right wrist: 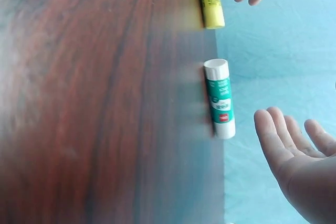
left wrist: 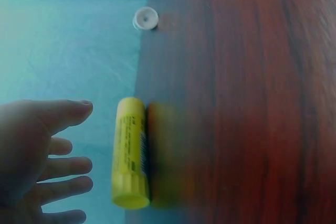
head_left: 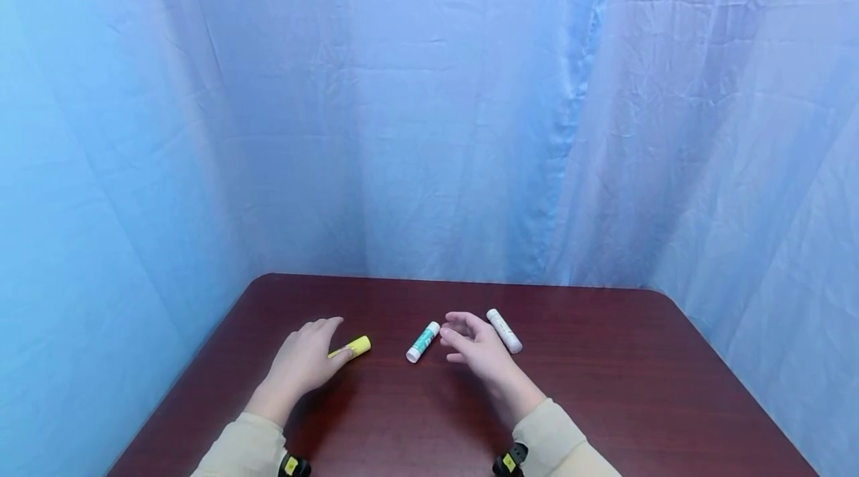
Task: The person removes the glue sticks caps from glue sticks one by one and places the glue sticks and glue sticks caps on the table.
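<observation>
Three glue sticks lie on the tabletop. Closest to my left hand is a yellow glue stick; the left wrist view shows a gap between it and the spread fingers. A white-and-green glue stick lies in the middle, just left of my right hand. In the right wrist view that hand's fingers are loosely extended, apart from the stick, with nothing in them. Beyond the right hand, on its right side, is a pale white glue stick, slanting on the table.
The dark red wood table has rounded far corners. Blue cloth curtains hang behind it and along both sides. A black wrist device sits on the left sleeve and another on the right.
</observation>
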`<state>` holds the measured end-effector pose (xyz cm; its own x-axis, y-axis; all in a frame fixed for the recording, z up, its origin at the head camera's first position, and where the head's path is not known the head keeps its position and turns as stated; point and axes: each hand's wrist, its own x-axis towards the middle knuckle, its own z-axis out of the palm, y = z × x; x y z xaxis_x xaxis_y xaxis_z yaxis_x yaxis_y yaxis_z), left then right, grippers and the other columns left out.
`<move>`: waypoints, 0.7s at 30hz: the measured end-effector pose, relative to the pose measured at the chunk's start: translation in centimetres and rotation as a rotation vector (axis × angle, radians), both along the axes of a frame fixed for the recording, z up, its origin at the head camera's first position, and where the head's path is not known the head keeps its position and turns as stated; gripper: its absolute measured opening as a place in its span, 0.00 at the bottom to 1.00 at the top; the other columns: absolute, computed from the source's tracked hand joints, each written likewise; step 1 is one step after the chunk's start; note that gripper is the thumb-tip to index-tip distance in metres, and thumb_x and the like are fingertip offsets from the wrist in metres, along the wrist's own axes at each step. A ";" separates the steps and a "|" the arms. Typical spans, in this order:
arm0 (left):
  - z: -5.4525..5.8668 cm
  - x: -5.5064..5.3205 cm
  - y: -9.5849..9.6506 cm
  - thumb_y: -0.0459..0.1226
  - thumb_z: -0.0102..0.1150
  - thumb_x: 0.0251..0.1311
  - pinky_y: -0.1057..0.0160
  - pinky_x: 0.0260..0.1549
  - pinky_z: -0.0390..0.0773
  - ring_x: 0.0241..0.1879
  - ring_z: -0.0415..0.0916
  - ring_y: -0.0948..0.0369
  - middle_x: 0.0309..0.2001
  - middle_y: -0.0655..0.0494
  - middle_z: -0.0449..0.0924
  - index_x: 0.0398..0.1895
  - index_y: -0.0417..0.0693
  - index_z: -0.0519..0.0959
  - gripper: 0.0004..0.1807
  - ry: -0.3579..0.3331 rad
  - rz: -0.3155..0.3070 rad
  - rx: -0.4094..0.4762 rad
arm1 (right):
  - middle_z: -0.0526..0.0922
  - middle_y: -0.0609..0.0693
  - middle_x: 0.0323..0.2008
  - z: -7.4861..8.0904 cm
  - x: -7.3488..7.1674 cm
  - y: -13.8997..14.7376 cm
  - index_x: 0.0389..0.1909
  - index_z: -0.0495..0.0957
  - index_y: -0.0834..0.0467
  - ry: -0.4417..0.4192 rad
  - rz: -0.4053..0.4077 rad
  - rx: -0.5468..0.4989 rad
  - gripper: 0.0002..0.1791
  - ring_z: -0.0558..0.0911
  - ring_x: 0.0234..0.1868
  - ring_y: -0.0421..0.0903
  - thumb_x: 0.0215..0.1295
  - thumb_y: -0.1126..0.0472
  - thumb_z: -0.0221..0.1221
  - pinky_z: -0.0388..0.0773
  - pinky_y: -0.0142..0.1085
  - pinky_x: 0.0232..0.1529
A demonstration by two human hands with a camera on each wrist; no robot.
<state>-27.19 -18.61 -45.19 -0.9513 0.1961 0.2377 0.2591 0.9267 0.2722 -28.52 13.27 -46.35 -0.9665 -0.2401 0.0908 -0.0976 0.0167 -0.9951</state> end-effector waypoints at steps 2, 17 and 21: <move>-0.3 -0.1 -0.3 0.49 0.69 0.62 0.39 0.56 0.73 0.60 0.74 0.42 0.61 0.39 0.77 0.67 0.39 0.73 0.35 -0.010 0.002 -0.007 | 0.76 0.68 0.60 -0.3 -0.2 -0.4 0.67 0.69 0.67 -0.022 0.014 -0.003 0.27 0.80 0.57 0.65 0.74 0.58 0.61 0.82 0.50 0.49; -1.4 -0.4 -0.8 0.47 0.72 0.59 0.40 0.57 0.74 0.60 0.75 0.43 0.60 0.41 0.78 0.64 0.41 0.77 0.32 -0.077 0.021 0.020 | 0.78 0.67 0.59 -1.2 -0.7 -3.2 0.65 0.71 0.65 -0.116 0.104 0.015 0.27 0.82 0.55 0.60 0.72 0.54 0.63 0.84 0.47 0.45; -1.5 -0.4 -0.6 0.46 0.73 0.58 0.40 0.57 0.74 0.60 0.75 0.44 0.59 0.42 0.79 0.63 0.42 0.78 0.32 -0.111 0.019 0.030 | 0.77 0.67 0.59 -1.2 -0.7 -3.7 0.66 0.69 0.67 -0.147 0.140 0.023 0.30 0.81 0.56 0.61 0.72 0.53 0.62 0.84 0.47 0.43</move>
